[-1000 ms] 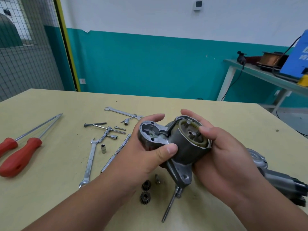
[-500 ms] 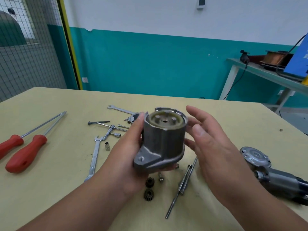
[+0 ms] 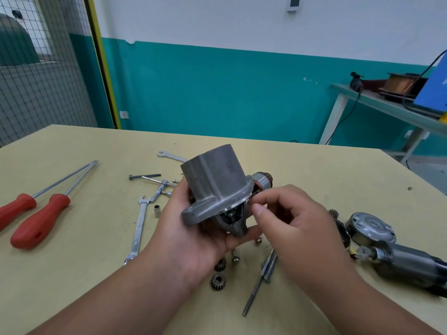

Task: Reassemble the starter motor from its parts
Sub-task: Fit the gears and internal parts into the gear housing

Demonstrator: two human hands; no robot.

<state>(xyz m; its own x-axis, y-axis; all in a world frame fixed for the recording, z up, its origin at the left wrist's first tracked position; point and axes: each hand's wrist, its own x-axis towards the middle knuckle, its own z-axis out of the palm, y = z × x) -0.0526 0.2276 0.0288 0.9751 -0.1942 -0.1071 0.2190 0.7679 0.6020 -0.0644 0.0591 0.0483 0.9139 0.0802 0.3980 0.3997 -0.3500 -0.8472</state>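
Head view, landmark: the grey housing [image 3: 216, 189] is taken as the reference; it is held up off the surface [image 3: 72, 274], roughly mid-frame.
Left hand: the left hand [image 3: 193, 238] is cupped under the housing, its fingers closed around the flange and the narrow nose, which points down into the palm. This hold is judged to keep the open side turned toward the other hand.
Right hand: the right hand [image 3: 290, 223] is kept just right of the housing, thumb and forefinger pinched together at the flange edge. Something small may be held there, but it cannot be made out.
Step in hand: a small part is probably being fitted or checked at the housing's open side; this is a judgement only.
Loose parts: two small gears [image 3: 219, 274] and a long thin shaft [image 3: 260, 281] are laid below the housing, within easy reach. A copper-wound part [image 3: 262, 181] is seen just behind it.
Motor body: a dark cylinder with a round metal cap [image 3: 372, 229] is laid well to the right of the housing.
Tools: wrenches [image 3: 139, 228] and a bolt [image 3: 145, 176] are spread left of the housing; two red-handled screwdrivers [image 3: 36, 218] are set farther left, apart from the parts.
Writing: faint marks are seen on the housing wall, but nothing can be read. No brand is legible anywhere.
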